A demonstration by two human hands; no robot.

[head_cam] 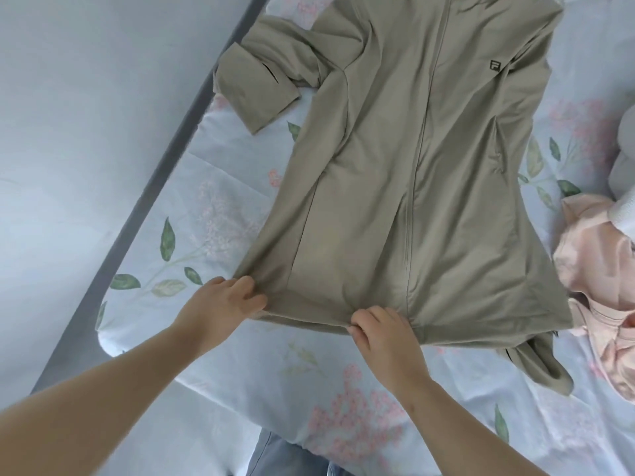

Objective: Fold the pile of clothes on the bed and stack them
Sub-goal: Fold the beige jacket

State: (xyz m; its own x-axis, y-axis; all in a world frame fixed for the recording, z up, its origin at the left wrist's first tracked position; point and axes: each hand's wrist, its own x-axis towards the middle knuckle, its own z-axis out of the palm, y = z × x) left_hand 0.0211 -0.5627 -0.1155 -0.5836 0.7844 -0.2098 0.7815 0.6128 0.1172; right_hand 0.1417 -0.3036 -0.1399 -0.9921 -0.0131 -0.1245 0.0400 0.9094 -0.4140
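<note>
Two bare forearms reach out over the foot of a bed [240,379] dressed in a pale sheet printed with pink blossoms and green leaves; blue denim [275,455] shows just below the mattress edge. The left hand [223,300] curls its fingers round the near left corner of a khaki zip-front jacket [412,166], while the right hand [385,334] pinches the same hem close to the bottom of the zip [422,149]. The jacket lies spread front-up across the middle of the bed, collar end away from the person, with a small dark logo [494,65] on the chest. One sleeve [261,87] is bent back on itself near the bed's left edge; part of the other pokes out from under the hem at the right. Beside the jacket on the right lies a crumpled pink garment [598,269], touching a pale grey one [625,159] at the picture's edge.
</note>
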